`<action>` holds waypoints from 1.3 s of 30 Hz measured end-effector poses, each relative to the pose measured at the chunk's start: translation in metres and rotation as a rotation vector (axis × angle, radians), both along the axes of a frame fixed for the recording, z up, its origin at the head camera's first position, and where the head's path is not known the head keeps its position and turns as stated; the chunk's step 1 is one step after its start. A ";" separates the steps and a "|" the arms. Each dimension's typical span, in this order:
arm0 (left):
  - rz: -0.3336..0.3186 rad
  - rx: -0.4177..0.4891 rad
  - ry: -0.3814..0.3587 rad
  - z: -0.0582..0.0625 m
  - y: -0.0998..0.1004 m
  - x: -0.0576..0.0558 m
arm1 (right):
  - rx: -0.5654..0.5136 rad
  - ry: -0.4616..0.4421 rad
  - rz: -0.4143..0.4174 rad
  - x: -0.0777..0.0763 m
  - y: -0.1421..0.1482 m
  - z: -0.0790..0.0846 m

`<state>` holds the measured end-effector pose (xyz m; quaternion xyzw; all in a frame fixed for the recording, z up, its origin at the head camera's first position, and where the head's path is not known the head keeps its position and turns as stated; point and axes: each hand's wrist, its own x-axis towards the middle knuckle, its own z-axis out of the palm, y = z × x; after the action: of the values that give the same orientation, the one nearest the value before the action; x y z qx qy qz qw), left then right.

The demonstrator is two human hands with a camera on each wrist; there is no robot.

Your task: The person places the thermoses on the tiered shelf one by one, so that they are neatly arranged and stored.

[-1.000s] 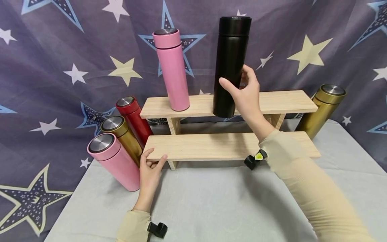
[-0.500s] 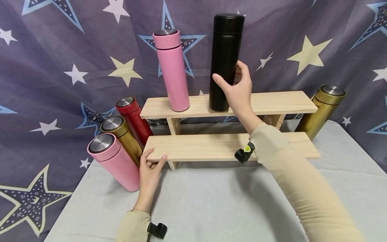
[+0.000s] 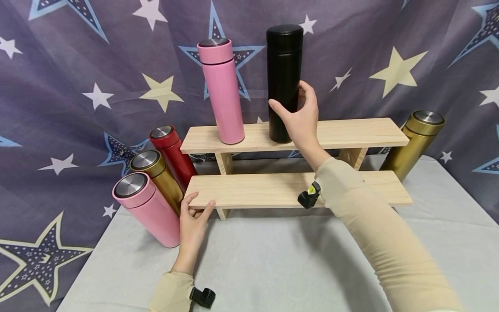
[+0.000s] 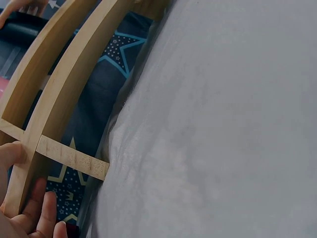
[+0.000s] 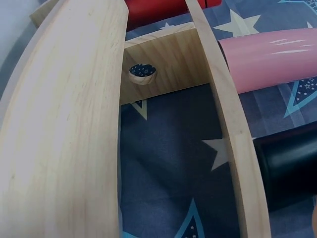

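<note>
Here, my right hand (image 3: 301,123) partly hidden behind the one black flask (image 3: 283,65) it grips, upper centre, my left hand (image 3: 196,221) pinching the rack (image 3: 253,190), red flask (image 3: 173,149) partly covered, two pink flasks (image 3: 223,91), two gold flasks (image 3: 163,175)

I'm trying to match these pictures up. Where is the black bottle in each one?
Head: upper middle, a little right of centre, held by the right hand; the black bottle looks upright.
Left wrist: top left corner, cut off by the left edge.
Right wrist: lower right, running off the right edge.
Shared landmark: the wooden rack, seen in all three.
</note>
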<state>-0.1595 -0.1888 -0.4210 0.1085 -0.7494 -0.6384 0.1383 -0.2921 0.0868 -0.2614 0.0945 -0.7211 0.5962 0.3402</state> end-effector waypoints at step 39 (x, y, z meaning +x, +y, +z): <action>-0.004 0.004 -0.003 0.001 0.001 0.001 | 0.195 -0.034 0.154 0.077 0.069 -0.038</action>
<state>-0.1588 -0.1875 -0.4197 0.1081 -0.7487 -0.6398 0.1358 -0.2148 0.1555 -0.2997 0.1720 -0.7718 0.5492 0.2705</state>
